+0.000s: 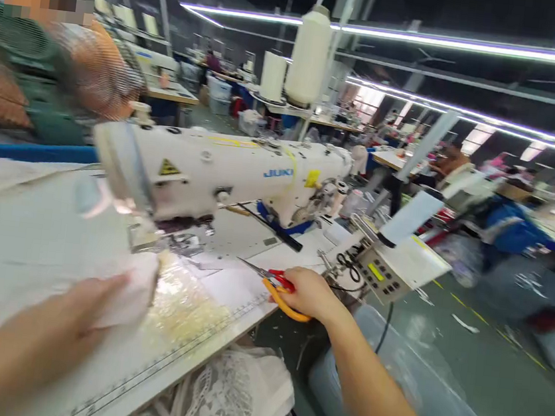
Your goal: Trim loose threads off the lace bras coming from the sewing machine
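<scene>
The scissors (pixel 276 284) are gripped in the closed fingers of the right hand (pixel 310 294), at the table edge in front of the sewing machine (pixel 221 171). Their long axis is laid nearly level, with the blades pointed left toward the needle area of the machine. The white fabric (pixel 132 292) is pinched by the left hand (pixel 90 307), just below the machine's head, left of the blade tips.

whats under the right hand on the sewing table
The right hand covers the orange and red handles of scissors; their blades poke out leftward over the white table. The grip itself is hidden.
</scene>
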The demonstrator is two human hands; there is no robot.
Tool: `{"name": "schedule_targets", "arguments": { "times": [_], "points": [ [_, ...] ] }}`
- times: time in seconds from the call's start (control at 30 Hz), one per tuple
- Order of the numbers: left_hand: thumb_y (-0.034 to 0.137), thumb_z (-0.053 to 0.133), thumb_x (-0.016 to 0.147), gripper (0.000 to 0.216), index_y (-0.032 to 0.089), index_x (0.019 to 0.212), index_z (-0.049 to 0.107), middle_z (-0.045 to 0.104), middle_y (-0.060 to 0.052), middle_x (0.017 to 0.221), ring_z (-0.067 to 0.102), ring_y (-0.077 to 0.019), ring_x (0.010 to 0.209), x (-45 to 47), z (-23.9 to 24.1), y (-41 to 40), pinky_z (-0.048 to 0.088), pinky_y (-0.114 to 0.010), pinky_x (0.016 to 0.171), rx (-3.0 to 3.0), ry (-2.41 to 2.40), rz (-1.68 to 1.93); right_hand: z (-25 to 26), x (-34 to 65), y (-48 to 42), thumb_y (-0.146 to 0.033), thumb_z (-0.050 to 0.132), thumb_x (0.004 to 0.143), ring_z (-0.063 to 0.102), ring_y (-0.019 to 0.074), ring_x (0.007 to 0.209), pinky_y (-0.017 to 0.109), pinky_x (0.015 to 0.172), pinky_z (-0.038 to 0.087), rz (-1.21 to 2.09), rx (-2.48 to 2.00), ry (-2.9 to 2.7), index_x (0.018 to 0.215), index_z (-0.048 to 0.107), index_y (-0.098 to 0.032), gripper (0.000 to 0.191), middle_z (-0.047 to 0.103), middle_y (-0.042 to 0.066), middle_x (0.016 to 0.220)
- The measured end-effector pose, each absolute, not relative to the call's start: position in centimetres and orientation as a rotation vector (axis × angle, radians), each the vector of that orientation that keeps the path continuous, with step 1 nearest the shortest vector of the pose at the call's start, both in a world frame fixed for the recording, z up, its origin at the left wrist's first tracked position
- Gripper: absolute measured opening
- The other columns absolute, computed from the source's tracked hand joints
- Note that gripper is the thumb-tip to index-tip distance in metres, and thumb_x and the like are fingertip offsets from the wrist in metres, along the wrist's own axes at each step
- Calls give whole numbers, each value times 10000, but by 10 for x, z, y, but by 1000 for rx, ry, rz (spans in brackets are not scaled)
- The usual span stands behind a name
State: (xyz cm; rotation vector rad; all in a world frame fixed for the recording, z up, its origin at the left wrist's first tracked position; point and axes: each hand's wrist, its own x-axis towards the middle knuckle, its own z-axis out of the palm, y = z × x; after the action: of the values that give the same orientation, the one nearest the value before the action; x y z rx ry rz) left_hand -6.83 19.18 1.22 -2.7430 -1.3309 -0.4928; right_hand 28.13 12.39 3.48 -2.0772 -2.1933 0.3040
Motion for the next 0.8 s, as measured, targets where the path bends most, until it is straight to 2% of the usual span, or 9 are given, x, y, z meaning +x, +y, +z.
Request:
{"name": "schedule_targets", "arguments": {
  "times": [0.07,0.13,0.2,0.33,0.43,0.53,0.63,0.7,0.8],
  "points": [
    [98,396,699,865,413,1375,-42,643,-25,1039,668,-232,757,-65,6,138,541,-318,587,-2780,-1309,-391,23,266,107,-523,562,747,572,177,595,247,510,411,427,-1911,-2269,684,557,-160,368,622,58,664],
    [66,424,578,971,299,1407,-24,655,-42,894,658,-208,649,-49,1,88,543,-280,535,-2804,-1189,-477,9,245,91,-499,504,800,571,154,598,229,519,427,792,-1585,-2139,713,526,-182,329,621,30,681],
    [35,424,598,936,218,1416,8,647,-40,770,612,-179,536,-28,-1,49,504,-251,462,-2787,-1067,-599,-3,221,76,-516,494,801,587,172,669,257,596,457,1161,-1234,-1905,767,526,-193,326,633,41,759],
    [54,415,722,668,147,1356,230,632,-40,657,563,-188,502,-7,4,13,466,-275,424,-2762,-956,-712,-16,185,51,-490,557,777,537,147,577,247,546,453,1518,-998,-1767,780,522,-203,289,580,-6,666],
    [70,423,775,605,188,1341,243,671,-76,878,624,-204,735,-16,1,10,530,-335,653,-2822,-1005,-750,-22,183,43,-462,595,763,538,139,546,245,519,462,1604,-1044,-1560,874,549,-219,271,590,-5,693],
    [283,500,832,676,187,1388,129,595,-166,1144,541,-283,1083,-31,-21,2,465,-459,892,-2743,-1117,-773,-24,193,41,-465,628,721,558,164,507,261,457,463,1658,-1108,-1339,914,565,-233,308,608,13,668],
    [316,478,856,728,150,1413,39,574,-205,1163,426,-295,1220,-32,-53,-22,394,-511,976,-2569,-1382,-874,-15,199,38,-475,623,683,627,230,608,322,519,510,1694,-1069,-1166,997,582,-243,392,660,60,753],
    [404,414,868,711,133,1418,53,603,-204,1118,408,-313,1233,-26,-74,-39,406,-535,960,-2506,-1424,-942,-6,200,35,-478,613,666,651,271,710,369,606,531,1633,-1091,-1132,1034,594,-243,437,679,84,792],
    [322,429,848,720,99,1419,51,540,-243,1214,399,-362,1233,-16,-98,-50,399,-578,947,-2330,-1597,-904,7,202,27,-519,557,686,658,293,725,407,646,533,1506,-1152,-1269,1025,623,-236,446,682,89,728]
  ]
}}
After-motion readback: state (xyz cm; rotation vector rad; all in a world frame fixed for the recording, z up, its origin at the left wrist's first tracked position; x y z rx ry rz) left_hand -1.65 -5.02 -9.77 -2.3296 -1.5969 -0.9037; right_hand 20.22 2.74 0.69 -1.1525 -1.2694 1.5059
